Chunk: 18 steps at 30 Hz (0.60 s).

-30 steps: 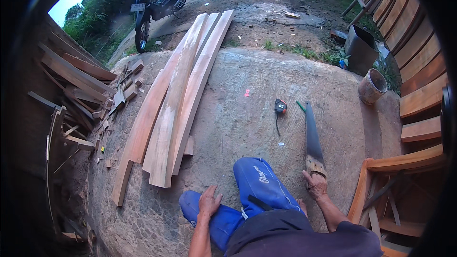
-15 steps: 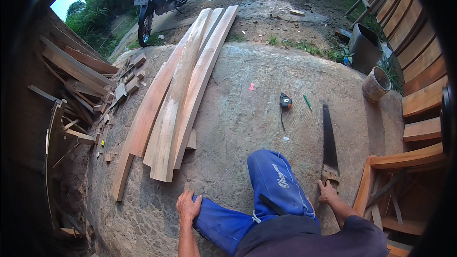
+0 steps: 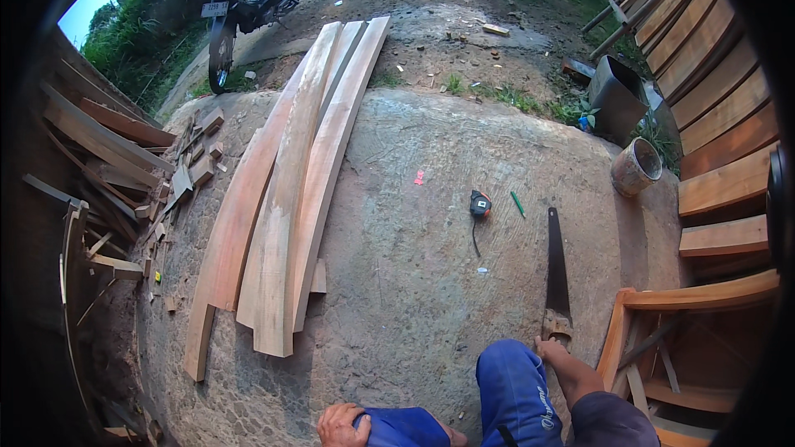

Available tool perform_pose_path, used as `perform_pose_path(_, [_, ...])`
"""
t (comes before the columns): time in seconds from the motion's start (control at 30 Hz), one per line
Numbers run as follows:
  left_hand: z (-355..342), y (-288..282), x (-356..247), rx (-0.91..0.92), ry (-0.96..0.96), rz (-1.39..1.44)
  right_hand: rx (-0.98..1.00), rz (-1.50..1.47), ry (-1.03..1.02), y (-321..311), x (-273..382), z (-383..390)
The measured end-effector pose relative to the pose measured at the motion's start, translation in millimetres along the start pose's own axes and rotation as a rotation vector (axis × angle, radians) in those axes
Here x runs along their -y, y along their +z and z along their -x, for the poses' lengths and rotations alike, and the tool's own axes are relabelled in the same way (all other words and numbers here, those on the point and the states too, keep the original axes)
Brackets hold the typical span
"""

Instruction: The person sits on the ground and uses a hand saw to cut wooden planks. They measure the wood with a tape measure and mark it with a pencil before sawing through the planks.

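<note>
A handsaw (image 3: 557, 269) with a dark blade and wooden handle lies on the concrete at my right, its blade pointing away from me. My right hand (image 3: 550, 351) is closed at the near end of its handle; part of the fingers is hidden. My left hand (image 3: 342, 425) rests over my blue-trousered left knee, fingers draped and holding nothing. Beyond my knees lie a tape measure (image 3: 479, 204) with a dark strap and a green pencil (image 3: 517, 204). Several long planed boards (image 3: 279, 265) lie side by side at the left, running away from me.
Wood offcuts (image 3: 201, 170) and leaning planks (image 3: 108, 136) line the left side. At the right stand a stained bucket (image 3: 637, 167), a wooden frame (image 3: 704, 296) and stacked boards (image 3: 722, 195). A motorbike (image 3: 248, 8) is parked at the far left. A pink scrap (image 3: 419, 177) lies mid-floor.
The view has shifted, so the floor things sit lower and slightly left. My knees have dropped lower in view. My right hand stays at the saw handle, my left on the knee.
</note>
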<state>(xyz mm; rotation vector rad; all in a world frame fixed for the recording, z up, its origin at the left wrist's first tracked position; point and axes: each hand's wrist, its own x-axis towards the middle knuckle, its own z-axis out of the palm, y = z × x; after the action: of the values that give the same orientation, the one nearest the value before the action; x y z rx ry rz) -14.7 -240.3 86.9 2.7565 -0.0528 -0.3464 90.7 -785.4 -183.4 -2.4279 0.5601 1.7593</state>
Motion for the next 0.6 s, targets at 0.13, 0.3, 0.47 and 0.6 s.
perform_pose_path(0.13, [-15.9,-25.6,-31.9,0.220,-0.218,0.073,-0.013,0.097,-0.477,-49.5,67.1,48.8])
perform_pose_path(0.3, [-13.1,-44.4,-96.8,0.288,-0.272,-0.085,-0.070,-0.558,-0.791,-62.0,105.0,189.1])
perform_pose_path(0.47, [-0.3,-85.8,-215.2,0.729,-0.252,0.024,-0.100,-0.299,-0.647,-49.0,11.3,359.9])
perform_pose_path(0.6, [-33.4,-137.9,-301.9,0.750,-0.192,0.625,0.085,-0.587,-0.559,-50.7,-95.8,438.4])
